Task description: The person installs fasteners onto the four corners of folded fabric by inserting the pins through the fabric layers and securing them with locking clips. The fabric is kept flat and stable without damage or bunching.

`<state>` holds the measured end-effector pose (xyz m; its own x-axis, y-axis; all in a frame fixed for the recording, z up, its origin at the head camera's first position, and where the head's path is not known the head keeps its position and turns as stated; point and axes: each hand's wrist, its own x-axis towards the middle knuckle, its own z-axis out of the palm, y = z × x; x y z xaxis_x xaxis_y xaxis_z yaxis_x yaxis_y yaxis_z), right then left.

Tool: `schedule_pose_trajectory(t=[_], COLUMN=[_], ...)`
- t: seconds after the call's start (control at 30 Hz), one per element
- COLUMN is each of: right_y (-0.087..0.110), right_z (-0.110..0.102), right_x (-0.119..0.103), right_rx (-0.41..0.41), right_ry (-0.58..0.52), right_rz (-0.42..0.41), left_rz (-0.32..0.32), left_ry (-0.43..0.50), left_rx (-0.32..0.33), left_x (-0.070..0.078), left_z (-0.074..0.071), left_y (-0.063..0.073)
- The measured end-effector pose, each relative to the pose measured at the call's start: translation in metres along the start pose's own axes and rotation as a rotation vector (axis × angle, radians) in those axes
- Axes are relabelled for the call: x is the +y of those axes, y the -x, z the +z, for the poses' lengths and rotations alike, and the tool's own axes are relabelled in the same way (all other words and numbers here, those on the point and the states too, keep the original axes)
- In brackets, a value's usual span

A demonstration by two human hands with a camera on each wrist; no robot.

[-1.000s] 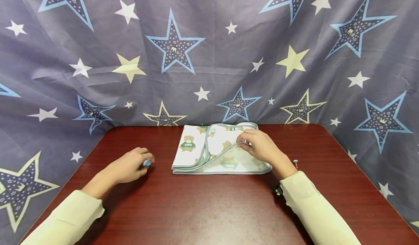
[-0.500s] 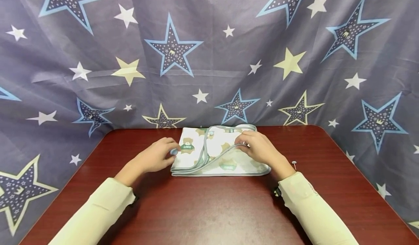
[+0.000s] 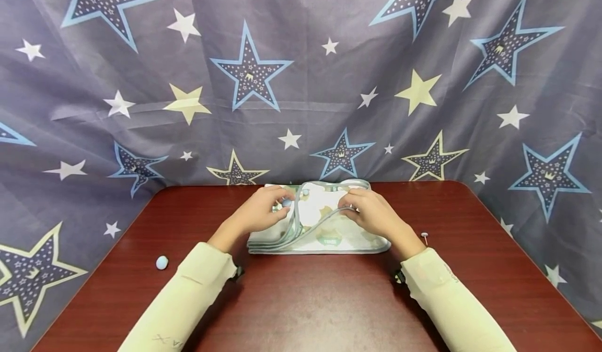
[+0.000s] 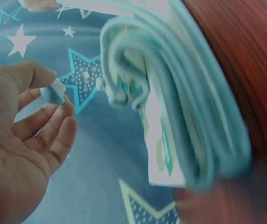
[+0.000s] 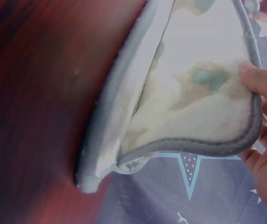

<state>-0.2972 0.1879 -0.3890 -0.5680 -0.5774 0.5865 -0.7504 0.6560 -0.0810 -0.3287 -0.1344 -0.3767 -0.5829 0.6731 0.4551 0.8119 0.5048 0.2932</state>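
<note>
A folded white cloth (image 3: 324,226) with bear prints and grey-blue piping lies at the back middle of the table. My left hand (image 3: 258,213) is over its left part. Between thumb and fingers it pinches a small blue round cap (image 4: 54,92) with a white part, beside the rolled edges of the cloth in the left wrist view. My right hand (image 3: 373,216) pinches the piped edge of the top flap (image 5: 194,107), thumb on the printed side and fingers behind. A light blue knob (image 3: 305,191) sits on the cloth near the left hand.
On the dark red table (image 3: 320,300), a light blue round cap (image 3: 162,262) lies left of my left sleeve. A pin with a pale head (image 3: 425,235) stands just right of my right wrist. A star-patterned curtain (image 3: 301,80) hangs behind the back edge.
My left hand has moved right from the bare table to over the cloth, carrying the blue cap. The round cap at left has come into view. My right hand keeps its hold.
</note>
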Motion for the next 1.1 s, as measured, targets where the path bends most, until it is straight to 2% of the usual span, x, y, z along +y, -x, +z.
schedule_pose_trajectory(t=[0.23, 0.6, 0.67, 0.8, 0.87, 1.0, 1.1], right_y=[0.000, -0.001, -0.001, 0.000, 0.000, -0.001, -0.001], right_z=[0.001, 0.000, 0.000, 0.000, 0.001, 0.001, 0.002], right_x=[0.000, -0.001, 0.000, 0.000, 0.000, 0.001, 0.001], right_rx=[0.004, 0.005, 0.003, 0.000, -0.002, -0.005, -0.003], right_ry=[-0.003, -0.008, -0.010, -0.018, -0.020, -0.015, -0.015], right_rz=[-0.006, -0.008, -0.007, -0.008, -0.008, -0.004, -0.008], left_rz=[-0.070, -0.258, -0.298, -0.378, -0.418, -0.460, -0.443], left_ry=[0.161, 0.325, 0.394, 0.614, 0.684, 0.671, 0.632], left_rx=[0.025, 0.077, 0.090, 0.108, 0.113, 0.139, 0.155], left_x=[0.008, 0.026, 0.029, 0.035, 0.037, 0.040, 0.042], left_z=[0.022, 0.047, 0.052, 0.063, 0.067, 0.075, 0.079], left_y=[-0.022, -0.047, -0.050, -0.056, -0.059, -0.064, -0.067])
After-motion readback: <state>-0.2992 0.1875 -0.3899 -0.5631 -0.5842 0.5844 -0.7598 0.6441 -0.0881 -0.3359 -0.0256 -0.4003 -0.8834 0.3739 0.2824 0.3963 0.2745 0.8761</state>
